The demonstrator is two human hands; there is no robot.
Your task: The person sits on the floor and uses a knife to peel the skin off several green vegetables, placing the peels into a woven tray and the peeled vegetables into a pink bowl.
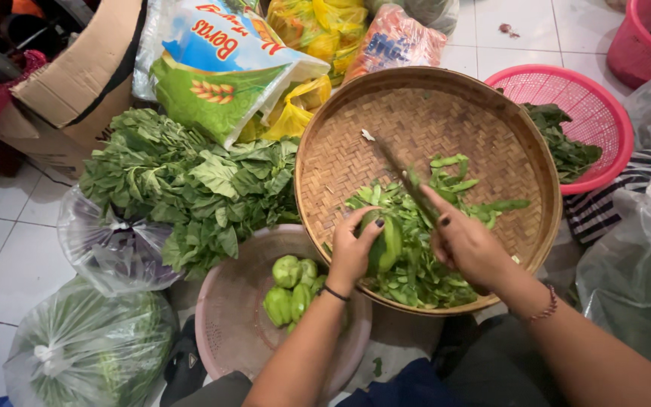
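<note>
Left hand grips a green chayote over the woven tray. Right hand is clamped on a knife, blade over the peels.

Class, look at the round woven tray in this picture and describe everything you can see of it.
The woven tray is round, shallow and tan, seemingly plaited bamboo with a thick bound rim. It lies flat amid bags and baskets, its edge over a pink basin. Green peelings are heaped on its near half; the far half is bare. Above it the left hand holds a green vegetable and the right hand a knife.
</note>
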